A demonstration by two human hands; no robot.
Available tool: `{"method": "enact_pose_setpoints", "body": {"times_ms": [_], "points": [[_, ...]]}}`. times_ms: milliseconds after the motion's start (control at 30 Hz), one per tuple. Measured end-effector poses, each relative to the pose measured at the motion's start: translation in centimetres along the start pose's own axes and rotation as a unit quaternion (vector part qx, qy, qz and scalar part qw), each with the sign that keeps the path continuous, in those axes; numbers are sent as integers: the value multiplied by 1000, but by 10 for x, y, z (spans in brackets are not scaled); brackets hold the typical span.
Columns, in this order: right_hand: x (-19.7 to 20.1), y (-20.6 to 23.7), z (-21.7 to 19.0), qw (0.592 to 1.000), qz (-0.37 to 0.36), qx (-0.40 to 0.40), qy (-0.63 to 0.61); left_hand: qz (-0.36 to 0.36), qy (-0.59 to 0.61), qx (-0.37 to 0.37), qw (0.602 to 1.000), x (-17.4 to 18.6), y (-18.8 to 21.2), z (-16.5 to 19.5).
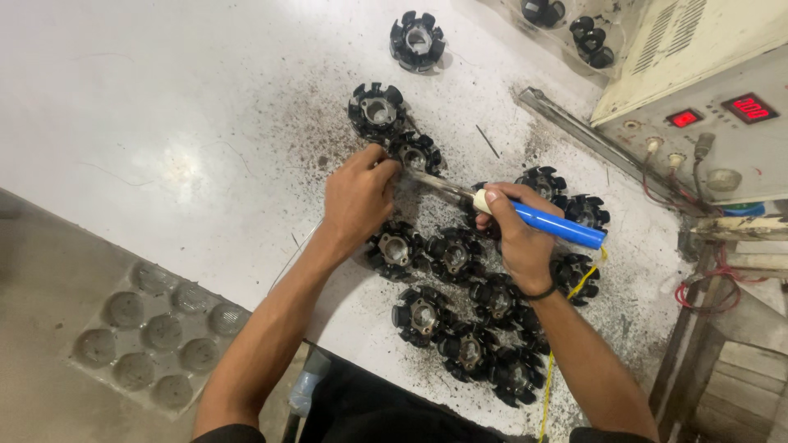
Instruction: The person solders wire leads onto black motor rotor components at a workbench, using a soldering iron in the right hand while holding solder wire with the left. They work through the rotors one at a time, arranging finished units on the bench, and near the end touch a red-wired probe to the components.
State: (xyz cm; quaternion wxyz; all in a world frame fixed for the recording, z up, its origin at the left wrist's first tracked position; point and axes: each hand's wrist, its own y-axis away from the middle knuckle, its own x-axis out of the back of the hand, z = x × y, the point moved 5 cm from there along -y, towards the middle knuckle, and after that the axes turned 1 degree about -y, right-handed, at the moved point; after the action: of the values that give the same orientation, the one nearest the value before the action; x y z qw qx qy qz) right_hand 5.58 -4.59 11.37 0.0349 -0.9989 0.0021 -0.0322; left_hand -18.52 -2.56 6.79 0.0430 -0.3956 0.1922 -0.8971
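Black stator (416, 153) is pinned on the surface (164, 123) by the left hand (359, 199), and should be kept still while the blue-handled tool (525, 215), gripped in the right hand (519, 242), is pressed squarely.

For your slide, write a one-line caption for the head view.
Left hand steadies a black stator core while right hand applies a blue-handled tool on a white bench.

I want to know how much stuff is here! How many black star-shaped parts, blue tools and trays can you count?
Black star-shaped parts on the white table: 12 clearly seen (another may hide behind the right hand)
Black parts at the top right: 2
Blue-handled tool: 1
Empty grey tray: 1
Total: 16
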Motion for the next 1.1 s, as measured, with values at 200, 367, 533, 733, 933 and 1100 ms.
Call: {"method": "enact_pose_setpoints", "body": {"times_ms": [200, 367, 533, 733, 933, 1100], "points": [[-14, -9, -22, 996, 6, -10, 90, 11, 12, 2, 1000, 8, 0, 7], [-19, -11, -28, 996, 9, -13, 90, 32, 34, 24, 999, 16, 0, 9], [-14, -9, -23, 997, 5, -4, 74, 3, 39, 31, 999, 7, -2, 0], [-11, -9, -18, 998, -6, 5, 63, -54, 56, 61, 995, -6, -4, -5], [-12, -9, -22, 998, -14, 7, 63, -21, 55, 39, 997, -5, -3, -6], [-15, -10, -24, 998, -15, 4, 69, 24, 99, 12, 995, -4, -3, -2]]}}
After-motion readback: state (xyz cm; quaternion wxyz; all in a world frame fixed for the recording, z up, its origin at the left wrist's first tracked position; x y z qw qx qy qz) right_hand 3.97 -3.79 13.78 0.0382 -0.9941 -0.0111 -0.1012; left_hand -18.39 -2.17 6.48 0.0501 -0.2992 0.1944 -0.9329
